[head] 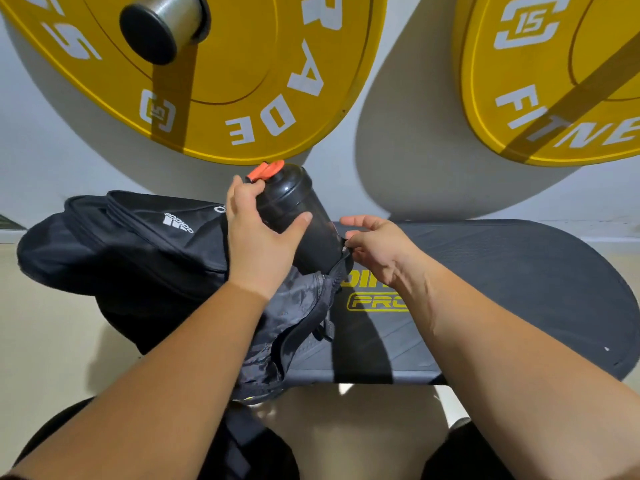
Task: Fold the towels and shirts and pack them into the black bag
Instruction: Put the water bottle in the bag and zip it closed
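Black bag [138, 258] on counter [519, 271] | left grip [256, 244] curled round shaker bottle [298, 209] | right grip [377, 247] pinching pocket edge [341, 268] | risk: edge may slip, bottle could snag

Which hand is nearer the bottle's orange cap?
Left. The left hand grips the bottle, its fingers right beside the orange cap. The right hand is lower, pinching the black bag edge near the bottle's lower part.

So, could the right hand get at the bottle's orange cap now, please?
Probably yes: the orange cap sits uncovered above the left hand, but the right hand must first release the black bag.
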The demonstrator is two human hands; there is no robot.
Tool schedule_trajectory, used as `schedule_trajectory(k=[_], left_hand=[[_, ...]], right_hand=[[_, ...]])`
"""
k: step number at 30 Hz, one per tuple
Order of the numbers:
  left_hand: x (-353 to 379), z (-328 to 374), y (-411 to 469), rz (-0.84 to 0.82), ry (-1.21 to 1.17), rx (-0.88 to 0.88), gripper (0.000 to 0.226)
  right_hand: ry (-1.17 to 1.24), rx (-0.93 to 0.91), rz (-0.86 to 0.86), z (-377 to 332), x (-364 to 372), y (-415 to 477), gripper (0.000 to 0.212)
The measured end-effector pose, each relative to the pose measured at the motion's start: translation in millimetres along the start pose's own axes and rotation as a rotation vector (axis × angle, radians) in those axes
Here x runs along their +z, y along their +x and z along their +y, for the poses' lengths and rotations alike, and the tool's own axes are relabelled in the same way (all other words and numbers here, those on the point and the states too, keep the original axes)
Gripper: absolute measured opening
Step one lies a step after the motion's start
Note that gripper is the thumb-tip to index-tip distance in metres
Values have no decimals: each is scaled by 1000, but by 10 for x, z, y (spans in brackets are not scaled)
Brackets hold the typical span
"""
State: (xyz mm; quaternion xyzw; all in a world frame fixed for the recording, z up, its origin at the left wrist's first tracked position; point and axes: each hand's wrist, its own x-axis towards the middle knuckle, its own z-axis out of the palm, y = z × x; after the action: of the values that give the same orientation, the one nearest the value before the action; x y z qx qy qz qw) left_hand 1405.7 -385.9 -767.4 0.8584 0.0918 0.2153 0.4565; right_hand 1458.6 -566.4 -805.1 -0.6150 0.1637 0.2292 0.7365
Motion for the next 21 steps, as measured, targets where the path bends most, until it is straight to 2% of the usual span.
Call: schedule_trajectory(k=[7,8,11,17,21], left_hand=[[-241,91,88,-43,160,94,63],[-260,118,101,-65,170,132,67],[-303,192,156,-231,161,175,101],[-315,306,181,-467,321,291,77],[-344,398,203,-547,423,437,89]], right_hand=[[15,33,-34,58,-58,1,39],[22,37,-36,70,-67,4,39],[11,63,-35,86,-91,-26,38],[-55,176,-4,66,-150,-71,35],[-143,210,-22,96,-201,-98,25]])
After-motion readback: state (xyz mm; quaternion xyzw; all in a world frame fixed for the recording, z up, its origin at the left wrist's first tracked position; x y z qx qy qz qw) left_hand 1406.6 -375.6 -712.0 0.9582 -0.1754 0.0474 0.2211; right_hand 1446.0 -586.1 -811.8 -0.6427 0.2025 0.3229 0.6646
